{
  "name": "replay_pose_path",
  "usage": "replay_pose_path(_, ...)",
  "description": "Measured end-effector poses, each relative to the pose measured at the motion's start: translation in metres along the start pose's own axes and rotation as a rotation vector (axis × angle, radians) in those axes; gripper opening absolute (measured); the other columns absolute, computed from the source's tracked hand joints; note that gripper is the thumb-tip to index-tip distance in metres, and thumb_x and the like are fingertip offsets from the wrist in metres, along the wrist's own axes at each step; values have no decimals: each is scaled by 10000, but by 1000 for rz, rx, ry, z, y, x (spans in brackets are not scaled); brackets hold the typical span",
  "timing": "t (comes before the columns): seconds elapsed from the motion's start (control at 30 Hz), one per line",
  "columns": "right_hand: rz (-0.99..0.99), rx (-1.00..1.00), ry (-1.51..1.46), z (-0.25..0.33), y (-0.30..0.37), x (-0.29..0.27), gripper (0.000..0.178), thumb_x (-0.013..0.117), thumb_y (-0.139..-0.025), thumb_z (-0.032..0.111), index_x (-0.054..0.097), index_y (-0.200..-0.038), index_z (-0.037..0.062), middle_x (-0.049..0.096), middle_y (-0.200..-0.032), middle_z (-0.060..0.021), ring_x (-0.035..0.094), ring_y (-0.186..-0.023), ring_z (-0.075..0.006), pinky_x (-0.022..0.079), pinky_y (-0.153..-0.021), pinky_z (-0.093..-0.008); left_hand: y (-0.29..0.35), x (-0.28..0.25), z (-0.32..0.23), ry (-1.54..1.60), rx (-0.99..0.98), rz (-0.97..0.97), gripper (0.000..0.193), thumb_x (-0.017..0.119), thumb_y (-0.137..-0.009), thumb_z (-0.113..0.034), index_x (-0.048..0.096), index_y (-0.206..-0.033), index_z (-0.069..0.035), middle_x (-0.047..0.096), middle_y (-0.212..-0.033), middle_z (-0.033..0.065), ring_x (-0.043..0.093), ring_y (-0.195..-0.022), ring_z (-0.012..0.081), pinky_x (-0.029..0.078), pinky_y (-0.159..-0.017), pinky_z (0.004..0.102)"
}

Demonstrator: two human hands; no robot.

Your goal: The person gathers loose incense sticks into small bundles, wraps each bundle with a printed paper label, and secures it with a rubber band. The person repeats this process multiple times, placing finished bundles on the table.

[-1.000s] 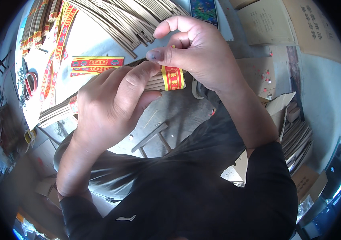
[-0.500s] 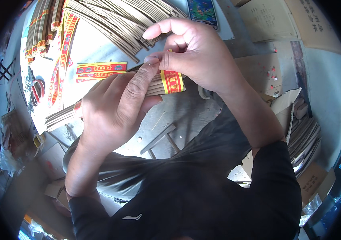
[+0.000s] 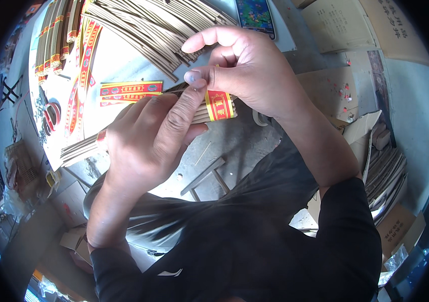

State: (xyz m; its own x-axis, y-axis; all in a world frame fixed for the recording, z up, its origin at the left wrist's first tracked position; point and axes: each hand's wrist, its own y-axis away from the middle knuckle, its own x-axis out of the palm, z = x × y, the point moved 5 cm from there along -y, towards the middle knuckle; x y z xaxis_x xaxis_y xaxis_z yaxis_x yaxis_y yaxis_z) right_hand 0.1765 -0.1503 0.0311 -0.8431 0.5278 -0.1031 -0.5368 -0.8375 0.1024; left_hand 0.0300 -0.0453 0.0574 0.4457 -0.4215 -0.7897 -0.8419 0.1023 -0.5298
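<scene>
Sticks (image 3: 201, 115), thin and brown, lie bundled in front of me, running from beyond the left of my grip to just under my right thumb. A red and yellow paper band (image 3: 220, 106) circles them near the right end, and a second bit of red shows at the other side of my left hand (image 3: 141, 133). That hand is closed over the bundle, knuckles up, one finger on top and another digit below, probably so the round sticks stay packed tight and don't roll apart. My right hand (image 3: 255, 73) is half open: forefinger raised and curved, thumb tip meeting a left fingertip beside the band, likely to press the paper there. I can't tell whether its hidden fingers pinch anything.

Just past my left knuckles, short paper strips (image 3: 131, 90) lie flat on the counter (image 3: 119, 63), within easy reach, I'd judge. Left of them hang longer strips (image 3: 84, 70), then red-handled scissors (image 3: 51, 119). Beyond both hands are loose sticks (image 3: 139, 30) fanned out, with banded bundles (image 3: 53, 43) stacked to their left, seemingly kept separate, and a phone (image 3: 255, 19) past my right hand.
</scene>
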Motion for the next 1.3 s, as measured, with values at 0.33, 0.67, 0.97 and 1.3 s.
replay_pose_path(0.33, -1, 226, -204, -12, -1, -2, 343, 771, -935, 121, 650, -1224, -17, 678, -779, 0, 641, -686, -53, 512, -614, -230, -2, 1, 5, 190, -112, 56, 482, 785, -864, -196, 704, -1339, -200, 682, -892, 79, 667, -692, 222, 559, -573, 351)
replay_pose_path(0.67, -105, -349, -106, 24, -4, -18, 345, 536, -1081, 286, 638, -1218, -14, 685, -1147, -96, 659, -1020, -126, 543, -795, -269, -2, -17, 30, 1433, -726, -91, 585, 583, -1062, -354, 471, -1534, -27, 702, -1003, 124, 668, -828, 164, 539, -659, 273)
replay_pose_path(0.97, -145, -362, -143, 26, -3, 5, 192, 773, -939, 119, 732, -1022, -49, 745, -828, -76, 688, -738, -76, 560, -655, -229, 0, 2, 40, 1506, -752, -48, 604, 530, -1086, -376, 425, -1536, 13, 655, -933, 115, 612, -789, 166, 494, -671, 272)
replay_pose_path(1.3, -245, -506, 108, 43, 4, 5, 139, 774, -942, 99, 729, -944, -33, 711, -810, -38, 598, -662, -39, 456, -577, -217, 0, -2, 41, 1339, -664, 34, 574, 531, -1088, -419, 476, -1486, -10, 644, -949, 52, 592, -825, 120, 495, -753, 262)
